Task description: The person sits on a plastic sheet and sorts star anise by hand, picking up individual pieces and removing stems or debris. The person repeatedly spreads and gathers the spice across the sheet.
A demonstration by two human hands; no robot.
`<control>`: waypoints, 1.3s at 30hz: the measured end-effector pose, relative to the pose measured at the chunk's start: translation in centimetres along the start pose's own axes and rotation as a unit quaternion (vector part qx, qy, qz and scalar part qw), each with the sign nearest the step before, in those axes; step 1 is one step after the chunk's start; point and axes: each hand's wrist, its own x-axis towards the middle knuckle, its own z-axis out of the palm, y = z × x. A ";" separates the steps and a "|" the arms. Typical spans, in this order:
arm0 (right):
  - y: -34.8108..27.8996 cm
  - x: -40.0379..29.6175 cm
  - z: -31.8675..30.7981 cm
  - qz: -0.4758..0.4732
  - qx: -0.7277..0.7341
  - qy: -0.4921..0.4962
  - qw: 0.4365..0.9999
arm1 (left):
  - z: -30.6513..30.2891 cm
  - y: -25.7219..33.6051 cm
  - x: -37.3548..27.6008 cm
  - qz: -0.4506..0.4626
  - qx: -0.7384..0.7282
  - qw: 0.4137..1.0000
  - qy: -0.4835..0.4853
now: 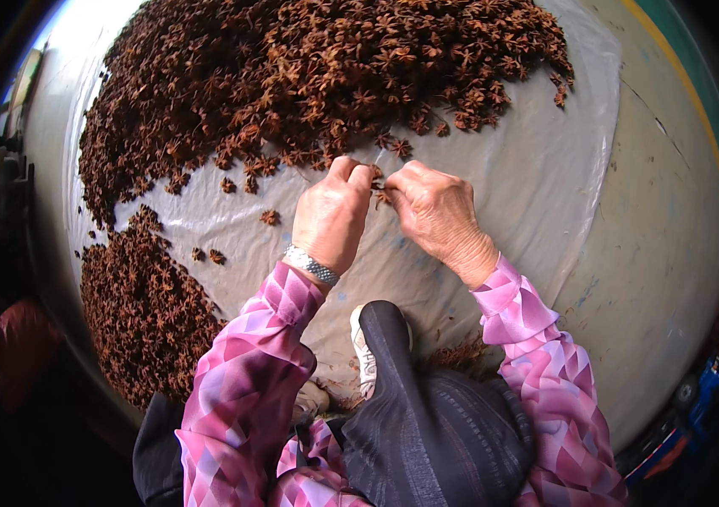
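A large heap of dried star anise lies on a clear plastic sheet spread over the floor. At its near edge, my left hand, with a silvery band on the wrist, and my right hand are close together with fingertips pinched. Between them is a piece of star anise, its near part showing below the fingertips. Both hands seem to grip it, though the fingers hide much of it. A few single star anise lie on the sheet left of my left hand.
A second, smaller heap of star anise is at the left. Dark plant scraps lie near my right knee. My shoe rests on the sheet. A reddish bag stands at far left, and a blue object at lower right.
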 end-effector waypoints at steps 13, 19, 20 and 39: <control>3.3 -6.9 -4.3 0.121 -0.204 -0.269 0.934 | -6.0 -10.1 -12.3 -0.224 0.401 0.885 -0.081; 2.7 -1.7 2.5 -0.067 -0.095 -0.063 0.991 | -0.4 -4.9 -10.0 -0.211 -0.045 0.975 -0.048; 2.9 -1.6 3.4 -0.067 -0.076 -0.057 0.993 | 0.4 -4.1 -9.8 -0.193 -0.113 0.975 -0.009; -3.2 -4.5 4.6 0.089 0.383 -0.204 0.897 | 3.4 -0.3 -12.6 -0.404 -0.696 0.588 0.080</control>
